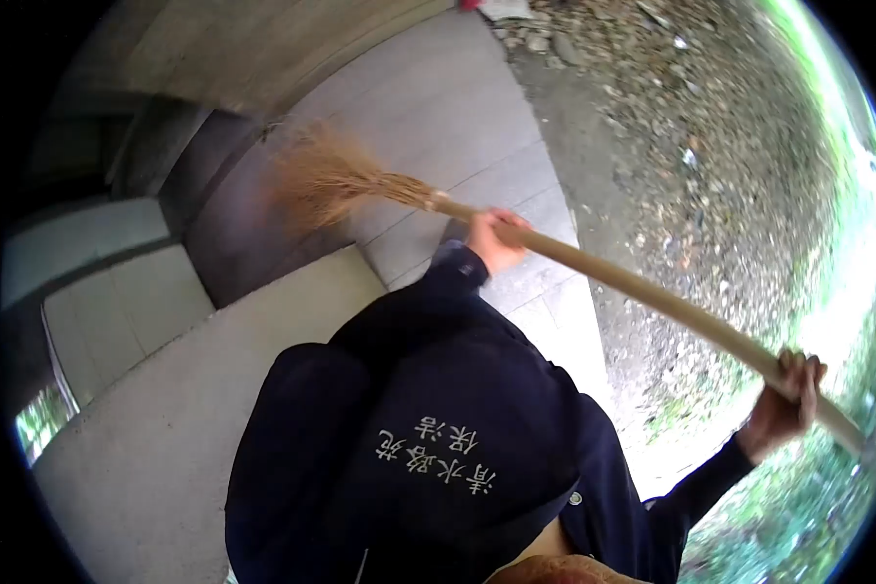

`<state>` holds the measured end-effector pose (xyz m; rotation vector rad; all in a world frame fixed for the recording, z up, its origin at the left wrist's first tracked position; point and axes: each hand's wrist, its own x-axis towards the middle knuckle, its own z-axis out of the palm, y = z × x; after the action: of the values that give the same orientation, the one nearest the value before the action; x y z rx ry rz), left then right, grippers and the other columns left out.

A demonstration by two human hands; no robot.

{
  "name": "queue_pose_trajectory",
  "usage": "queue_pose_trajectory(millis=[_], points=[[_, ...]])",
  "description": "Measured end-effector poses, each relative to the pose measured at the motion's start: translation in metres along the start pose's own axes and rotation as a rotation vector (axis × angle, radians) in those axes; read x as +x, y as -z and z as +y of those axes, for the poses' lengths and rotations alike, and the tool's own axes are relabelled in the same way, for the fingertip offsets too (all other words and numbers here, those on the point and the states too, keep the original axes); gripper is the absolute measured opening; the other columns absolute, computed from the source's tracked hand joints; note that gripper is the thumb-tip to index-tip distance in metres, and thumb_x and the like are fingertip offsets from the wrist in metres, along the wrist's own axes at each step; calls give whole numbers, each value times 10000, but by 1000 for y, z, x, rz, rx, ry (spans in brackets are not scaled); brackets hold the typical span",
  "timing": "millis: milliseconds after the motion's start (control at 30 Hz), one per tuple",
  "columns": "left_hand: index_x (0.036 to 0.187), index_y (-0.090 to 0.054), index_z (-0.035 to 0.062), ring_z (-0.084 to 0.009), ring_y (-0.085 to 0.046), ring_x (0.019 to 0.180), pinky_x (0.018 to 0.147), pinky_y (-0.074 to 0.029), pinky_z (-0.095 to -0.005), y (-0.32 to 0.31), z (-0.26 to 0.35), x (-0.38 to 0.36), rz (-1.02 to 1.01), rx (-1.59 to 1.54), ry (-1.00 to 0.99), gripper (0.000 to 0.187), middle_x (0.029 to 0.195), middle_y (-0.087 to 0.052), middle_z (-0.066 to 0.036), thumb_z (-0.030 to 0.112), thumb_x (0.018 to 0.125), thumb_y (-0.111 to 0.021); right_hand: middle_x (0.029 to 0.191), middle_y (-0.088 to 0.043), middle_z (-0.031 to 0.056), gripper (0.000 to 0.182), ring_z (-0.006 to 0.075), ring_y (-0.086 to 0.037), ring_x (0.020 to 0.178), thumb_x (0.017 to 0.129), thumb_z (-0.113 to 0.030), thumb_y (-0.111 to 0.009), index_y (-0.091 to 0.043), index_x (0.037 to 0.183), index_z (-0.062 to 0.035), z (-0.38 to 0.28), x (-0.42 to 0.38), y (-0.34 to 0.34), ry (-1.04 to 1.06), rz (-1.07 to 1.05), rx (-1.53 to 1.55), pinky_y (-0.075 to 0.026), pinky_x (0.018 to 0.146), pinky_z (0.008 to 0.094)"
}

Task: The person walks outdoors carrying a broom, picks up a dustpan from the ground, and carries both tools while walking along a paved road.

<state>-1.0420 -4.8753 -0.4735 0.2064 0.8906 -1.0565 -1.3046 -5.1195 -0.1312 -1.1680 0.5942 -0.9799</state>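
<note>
A long-handled straw broom (642,289) slants across the view from upper left to lower right. Its brown bristles (336,180) are fanned out and blurred over the grey paved floor. My left hand (497,240) is closed around the wooden handle just below the bristle binding. Farther along, close to the handle's other end, my right hand (790,404) is wrapped around it with the fingers curled over the top. Both arms wear dark sleeves, and the dark jacket (438,389) with pale lettering fills the lower middle.
A pale concrete ledge (195,399) lies at the left, beside a step-like block (127,302). A wall (234,49) borders the paving (428,88) at the top. On the right is ground covered with pebbles and leaf litter (711,195), with bright greenery (798,526) beyond.
</note>
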Motion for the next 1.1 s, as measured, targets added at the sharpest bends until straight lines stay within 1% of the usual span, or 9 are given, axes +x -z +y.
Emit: queue_pose_trajectory(millis=[133,233,400,500,667,700,767,800,1100], points=[[673,-528,58,-245,-600,777,759,-493,-411,3,-178,2,-32,200,631,159,724,-582,-81,161,794,-525,758,-403,30,299,141,-414,682,787,-99,-586,-478,1046,5,-138,-155,36,433,675,-442,-347,733,294],[654,-524,71,-226,-599,769,757,-492,-409,-10,-304,-4,-72,350,938,154,683,-568,-51,160,779,-530,741,-475,40,173,162,-489,699,823,-144,-556,-502,926,-16,-208,-295,79,581,165,-436,-412,758,334],[598,-477,63,-231,-541,745,892,-449,-412,-2,-463,-80,-457,373,1167,172,662,-529,-59,133,729,-564,659,-459,-45,148,85,-488,608,861,-178,-575,-469,794,-101,-211,-441,90,1102,-105,-500,-458,622,265],[669,-477,69,-255,-564,766,906,-453,-468,32,-534,-145,-569,438,1296,125,674,-536,-78,38,751,-565,692,-468,-28,135,84,-494,607,927,-186,-505,-471,845,-84,-227,-541,130,1268,157,-389,-446,574,257],[710,-505,73,-242,-571,859,928,-443,-471,117,-571,-199,-314,616,1371,111,742,-556,-75,32,776,-585,747,-466,110,310,257,-497,760,790,-177,-501,-503,966,77,-279,-730,276,985,382,-454,-403,818,450],[733,-526,69,-241,-566,889,944,-432,-471,141,-574,-199,-255,657,1386,81,771,-566,-75,53,784,-587,613,-394,7,177,148,-418,639,732,-204,-528,-394,656,-117,-277,-740,288,1044,1288,-609,-367,699,322],[793,-555,54,-235,-555,945,966,-413,-469,188,-572,-202,-55,751,1422,43,847,-580,-77,88,793,-581,614,-386,10,126,143,-404,613,753,-110,-534,-418,708,-87,-287,-801,354,862,1044,-299,-357,672,290],[829,-562,44,-231,-550,969,973,-405,-467,201,-576,-194,33,803,1420,70,893,-584,-78,103,793,-572,626,-374,9,130,124,-385,577,743,-6,-567,-448,779,-44,-279,-745,355,856,729,3,-344,634,267],[844,-552,48,-238,-538,976,1005,-378,-452,228,-675,-164,78,894,1669,130,945,-570,-70,88,722,-572,578,-351,-19,143,89,-341,516,775,-47,-539,-425,860,-34,-320,-632,320,974,1119,-688,-331,555,247]])
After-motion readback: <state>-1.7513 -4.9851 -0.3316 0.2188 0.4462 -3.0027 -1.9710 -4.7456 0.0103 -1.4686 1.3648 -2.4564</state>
